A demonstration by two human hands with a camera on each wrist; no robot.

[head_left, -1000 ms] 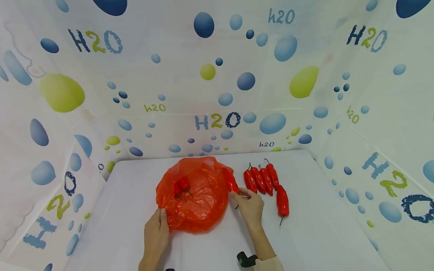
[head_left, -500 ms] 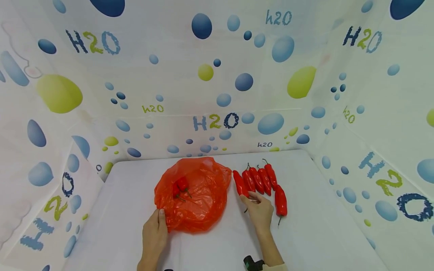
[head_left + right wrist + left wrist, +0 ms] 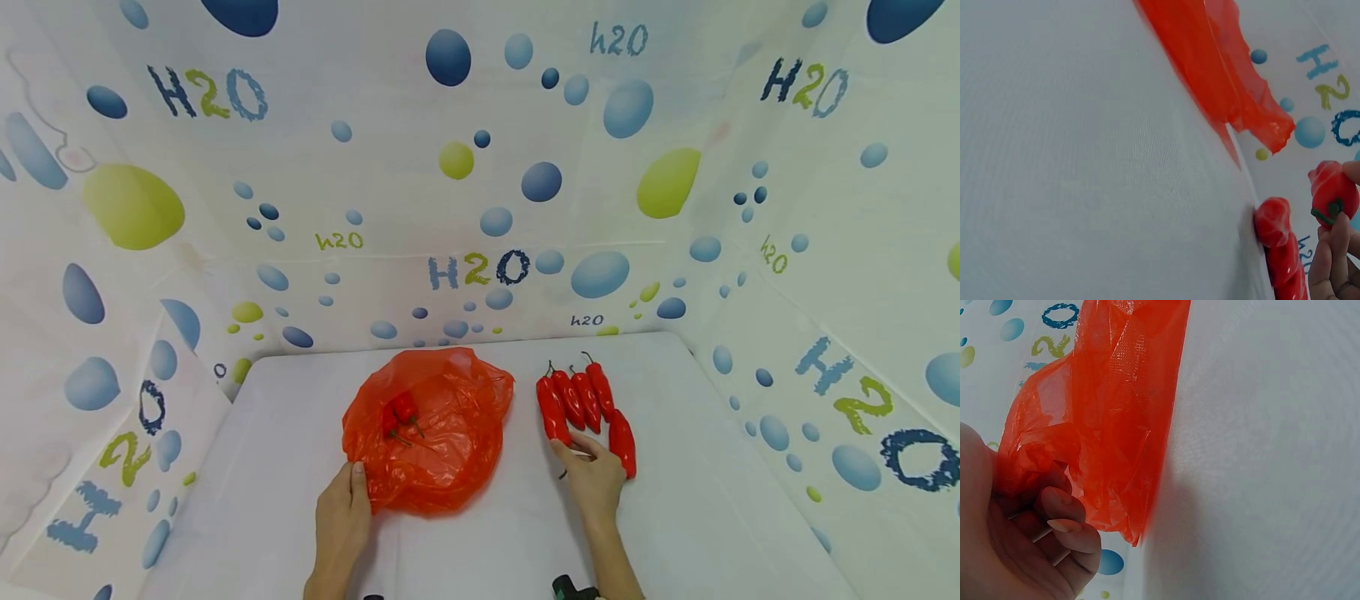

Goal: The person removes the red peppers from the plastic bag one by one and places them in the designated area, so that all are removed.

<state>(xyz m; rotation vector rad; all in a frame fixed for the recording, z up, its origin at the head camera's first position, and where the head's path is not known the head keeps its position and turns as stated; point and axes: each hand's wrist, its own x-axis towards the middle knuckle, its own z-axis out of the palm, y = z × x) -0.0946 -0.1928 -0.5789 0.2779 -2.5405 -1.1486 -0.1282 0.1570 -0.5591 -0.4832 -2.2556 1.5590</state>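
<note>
My left hand (image 3: 341, 521) pinches the near left edge of a thin red-orange plastic bag (image 3: 450, 479), which lies with its mouth spread open. Inside it are red peppers (image 3: 406, 407) with green stems. Between thumb and fingers, my right hand (image 3: 597, 479) holds another long red pepper (image 3: 551, 408) by its stem end. In the right wrist view that held pepper (image 3: 1334, 190) is apart from the table, its green stem toward the camera. It is beside a row of red peppers (image 3: 587, 400), partly covering them from above. One more pepper (image 3: 622, 442) lies by my right hand, which hides its stem.
The white table (image 3: 705, 492) meets a patterned backdrop (image 3: 375, 167) at the back and both sides. A black device (image 3: 572, 588) is at my right wrist, at the lower frame edge.
My right hand has moved right with the held pepper, from the bag's right rim to the row of peppers. My left hand keeps its hold on the bag.
</note>
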